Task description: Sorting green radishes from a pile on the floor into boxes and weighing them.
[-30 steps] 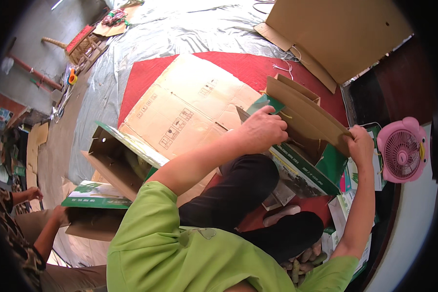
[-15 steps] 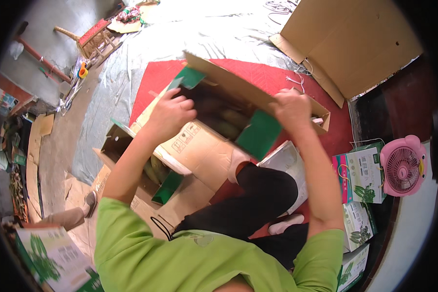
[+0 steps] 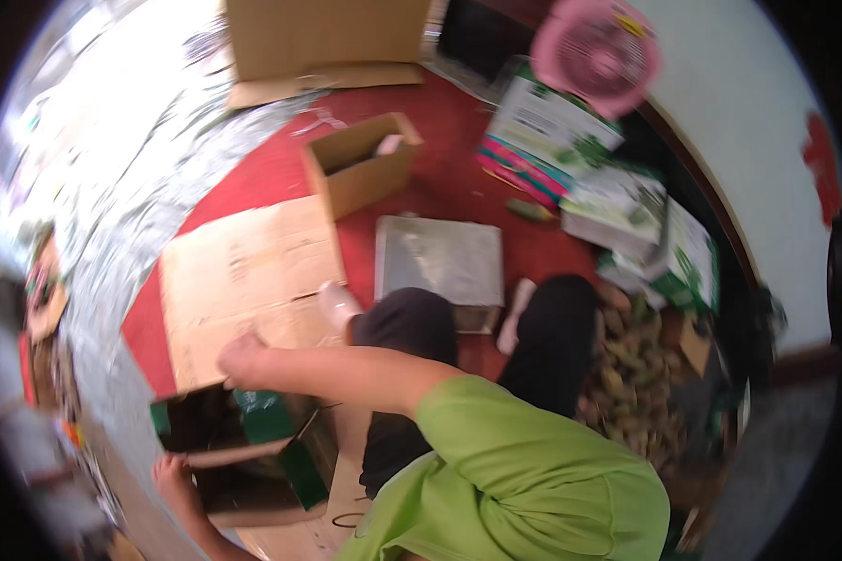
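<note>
Two open cardboard cartons with green flaps stand side by side at the lower left. The farther carton [image 3: 264, 418] is between my hands. My right hand [image 3: 243, 361] is closed on its far edge, the arm reaching across to the left. At its left end, my left hand [image 3: 172, 473] curls its fingers over the edge, close to the rim of the nearer carton [image 3: 304, 475]. The insides of both cartons are dark and blurred, so their contents cannot be made out. A flattened cardboard sheet [image 3: 253, 262] lies just beyond my right hand.
A metal box [image 3: 440, 257] stands before my knees, a small brown box [image 3: 370, 178] beyond it. At right are printed cartons [image 3: 617, 210], a pink fan [image 3: 597, 56], and heaped greenish-brown produce [image 3: 636, 379]. One green vegetable [image 3: 530, 209] lies on the red mat [image 3: 468, 187].
My view has swung toward the right. My hands have brought the green-flapped carton from the flattened cardboard to the lower left, beside the other carton.
</note>
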Action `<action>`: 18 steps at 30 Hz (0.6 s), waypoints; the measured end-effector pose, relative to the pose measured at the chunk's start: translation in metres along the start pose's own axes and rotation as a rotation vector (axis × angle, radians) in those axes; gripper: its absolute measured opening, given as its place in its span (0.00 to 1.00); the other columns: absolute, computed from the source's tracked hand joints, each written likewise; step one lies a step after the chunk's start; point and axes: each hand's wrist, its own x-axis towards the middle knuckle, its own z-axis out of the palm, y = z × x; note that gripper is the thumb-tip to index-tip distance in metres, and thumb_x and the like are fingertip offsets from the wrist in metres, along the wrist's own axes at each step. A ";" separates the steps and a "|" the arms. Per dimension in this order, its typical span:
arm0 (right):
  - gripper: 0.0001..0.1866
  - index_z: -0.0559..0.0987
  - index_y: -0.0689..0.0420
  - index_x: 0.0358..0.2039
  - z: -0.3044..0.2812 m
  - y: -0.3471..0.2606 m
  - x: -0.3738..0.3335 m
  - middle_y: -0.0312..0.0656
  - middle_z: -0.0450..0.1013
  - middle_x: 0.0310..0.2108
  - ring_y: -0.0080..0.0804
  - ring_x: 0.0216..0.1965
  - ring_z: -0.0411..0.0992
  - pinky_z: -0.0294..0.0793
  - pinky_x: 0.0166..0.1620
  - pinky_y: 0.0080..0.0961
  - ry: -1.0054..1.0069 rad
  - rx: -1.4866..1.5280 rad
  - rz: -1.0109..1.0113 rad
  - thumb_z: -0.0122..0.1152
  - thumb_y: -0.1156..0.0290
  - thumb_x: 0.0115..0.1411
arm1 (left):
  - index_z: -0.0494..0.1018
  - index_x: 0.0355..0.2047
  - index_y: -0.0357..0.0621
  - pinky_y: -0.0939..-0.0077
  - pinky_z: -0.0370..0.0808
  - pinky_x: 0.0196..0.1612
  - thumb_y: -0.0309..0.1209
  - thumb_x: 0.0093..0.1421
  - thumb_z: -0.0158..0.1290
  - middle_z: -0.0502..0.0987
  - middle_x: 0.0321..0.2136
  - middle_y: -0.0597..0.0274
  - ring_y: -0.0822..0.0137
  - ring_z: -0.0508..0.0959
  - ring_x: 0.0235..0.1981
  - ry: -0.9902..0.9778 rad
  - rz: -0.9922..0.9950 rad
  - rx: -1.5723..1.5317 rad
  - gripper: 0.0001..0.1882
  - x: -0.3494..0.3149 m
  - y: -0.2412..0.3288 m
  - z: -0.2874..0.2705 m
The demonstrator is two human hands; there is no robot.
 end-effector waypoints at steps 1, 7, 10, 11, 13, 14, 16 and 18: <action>0.23 0.81 0.59 0.35 -0.015 0.002 0.000 0.50 0.76 0.37 0.45 0.45 0.73 0.68 0.49 0.43 -0.049 0.002 0.010 0.63 0.50 0.53 | 0.74 0.25 0.43 0.60 0.67 0.45 0.26 0.50 0.52 0.74 0.28 0.57 0.53 0.73 0.36 0.031 -0.015 -0.017 0.03 0.001 -0.004 0.003; 0.16 0.82 0.51 0.36 -0.117 0.036 -0.056 0.42 0.77 0.38 0.41 0.43 0.74 0.71 0.47 0.40 0.158 0.094 0.025 0.61 0.53 0.54 | 0.75 0.37 0.41 0.62 0.68 0.49 0.24 0.51 0.56 0.76 0.37 0.55 0.52 0.74 0.43 0.087 0.196 -0.172 0.11 0.043 0.068 -0.014; 0.10 0.82 0.52 0.29 -0.159 0.076 -0.110 0.41 0.78 0.32 0.38 0.38 0.76 0.73 0.43 0.34 0.447 0.183 0.039 0.59 0.62 0.52 | 0.75 0.35 0.40 0.62 0.68 0.49 0.25 0.53 0.55 0.76 0.36 0.55 0.52 0.74 0.42 0.113 0.376 -0.246 0.09 0.066 0.120 -0.025; 0.09 0.82 0.53 0.29 -0.167 0.091 -0.124 0.42 0.78 0.29 0.38 0.36 0.76 0.73 0.42 0.34 0.525 0.227 0.025 0.58 0.63 0.52 | 0.75 0.35 0.40 0.62 0.68 0.49 0.25 0.53 0.55 0.76 0.36 0.55 0.52 0.74 0.42 0.113 0.397 -0.246 0.09 0.069 0.128 -0.023; 0.09 0.82 0.55 0.27 -0.172 0.125 -0.156 0.43 0.77 0.27 0.40 0.34 0.76 0.73 0.39 0.36 0.758 0.267 -0.016 0.58 0.65 0.51 | 0.74 0.35 0.39 0.62 0.68 0.49 0.23 0.53 0.54 0.76 0.36 0.54 0.52 0.74 0.41 0.058 0.410 -0.246 0.09 0.077 0.144 -0.022; 0.09 0.82 0.55 0.27 -0.179 0.134 -0.179 0.42 0.78 0.28 0.40 0.34 0.76 0.73 0.39 0.36 0.785 0.294 0.052 0.59 0.64 0.50 | 0.74 0.35 0.38 0.61 0.68 0.49 0.23 0.52 0.53 0.76 0.36 0.54 0.52 0.74 0.41 0.043 0.430 -0.263 0.09 0.081 0.155 -0.024; 0.09 0.81 0.55 0.27 -0.185 0.148 -0.228 0.43 0.77 0.28 0.41 0.33 0.76 0.73 0.37 0.35 0.876 0.309 0.161 0.59 0.65 0.50 | 0.74 0.34 0.37 0.61 0.67 0.50 0.23 0.52 0.53 0.76 0.36 0.53 0.52 0.74 0.41 0.060 0.498 -0.266 0.09 0.089 0.171 -0.023; 0.10 0.81 0.56 0.28 -0.178 0.166 -0.264 0.45 0.77 0.26 0.41 0.32 0.76 0.72 0.37 0.35 0.947 0.295 0.206 0.58 0.65 0.51 | 0.75 0.34 0.36 0.59 0.67 0.51 0.24 0.52 0.52 0.76 0.36 0.53 0.53 0.74 0.42 0.044 0.550 -0.288 0.09 0.097 0.190 -0.027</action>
